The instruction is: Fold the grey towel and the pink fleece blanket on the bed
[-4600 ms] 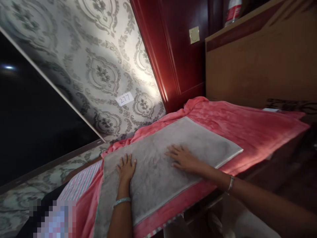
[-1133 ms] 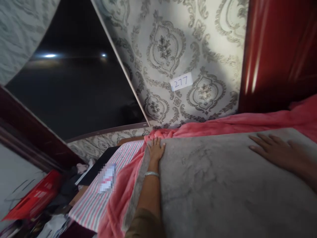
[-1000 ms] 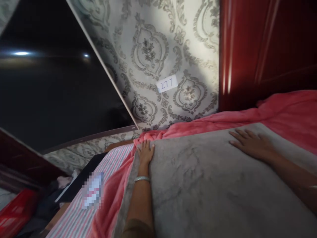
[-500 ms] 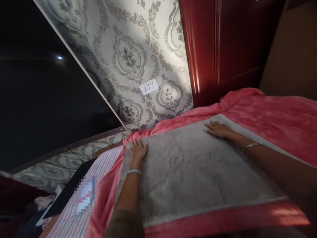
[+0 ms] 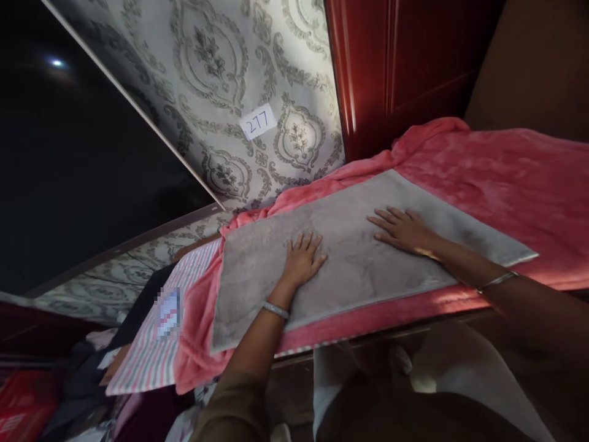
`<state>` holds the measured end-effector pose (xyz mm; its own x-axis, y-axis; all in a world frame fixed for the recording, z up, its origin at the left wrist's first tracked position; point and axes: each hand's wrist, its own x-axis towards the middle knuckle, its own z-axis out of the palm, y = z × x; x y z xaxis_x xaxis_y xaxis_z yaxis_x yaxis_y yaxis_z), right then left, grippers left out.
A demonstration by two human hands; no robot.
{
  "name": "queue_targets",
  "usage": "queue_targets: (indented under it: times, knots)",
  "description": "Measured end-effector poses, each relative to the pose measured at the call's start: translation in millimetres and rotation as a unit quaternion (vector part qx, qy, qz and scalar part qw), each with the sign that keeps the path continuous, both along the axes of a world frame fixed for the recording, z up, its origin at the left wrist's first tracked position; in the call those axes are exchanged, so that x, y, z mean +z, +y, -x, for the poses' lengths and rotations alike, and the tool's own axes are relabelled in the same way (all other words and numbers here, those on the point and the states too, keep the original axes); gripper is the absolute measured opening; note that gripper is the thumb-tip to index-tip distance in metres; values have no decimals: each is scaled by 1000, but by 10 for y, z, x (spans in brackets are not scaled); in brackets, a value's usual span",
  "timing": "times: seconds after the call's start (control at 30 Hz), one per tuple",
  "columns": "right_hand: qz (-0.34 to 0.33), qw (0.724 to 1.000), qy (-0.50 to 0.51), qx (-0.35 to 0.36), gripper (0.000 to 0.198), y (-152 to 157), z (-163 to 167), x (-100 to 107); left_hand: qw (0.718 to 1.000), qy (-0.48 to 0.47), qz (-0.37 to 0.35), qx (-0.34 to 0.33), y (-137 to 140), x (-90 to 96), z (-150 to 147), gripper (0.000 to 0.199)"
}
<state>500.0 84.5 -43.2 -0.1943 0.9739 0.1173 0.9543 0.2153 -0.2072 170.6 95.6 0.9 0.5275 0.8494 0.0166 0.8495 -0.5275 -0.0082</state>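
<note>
Grey plush cloth [image 5: 347, 252] lies unfolded on the pink plush blanket [image 5: 501, 178], which supports it and shows beyond its edges. Left hand [image 5: 304, 261] rests palm down on the left half of the cloth, fingers fanned; right hand [image 5: 402, 230] appears to rest likewise on the right half. Neither hand grips anything: extended fingers distribute contact over the pile, presumably keeping the fabric flat. Separation between the hands likely steadies both halves. At left, the blanket overlaps the striped sheet [image 5: 147, 344]; its far margin bunches beside the wallpapered wall [image 5: 209, 52], probably because space there is limited
</note>
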Motion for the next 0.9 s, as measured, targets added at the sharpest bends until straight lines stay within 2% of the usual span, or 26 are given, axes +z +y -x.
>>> queue_targets:
  times: [0.17,0.23,0.3,0.47,0.6,0.77,0.9]
  knots:
    - [41,999,17,-12,74,-16,3,126,999,18,35,7,-142,112,141,62]
    - [69,997,11,-27,76,-132,52,179,998,25,56,34,-304,169,217,64]
    - [69,997,9,-22,76,-311,133,185,997,13,58,55,-527,190,266,67]
    - [8,999,8,53,71,-749,331,24,998,-14,57,7,-1069,44,234,63]
    - [14,999,-4,42,73,-806,366,-27,998,-19,57,36,-1201,-44,193,60]
    - [21,999,-1,39,73,-797,213,-25,998,-16,32,45,-1259,-14,296,60]
    - [1,1000,5,-22,77,-933,-202,-176,992,8,1,127,-1436,-18,706,63]
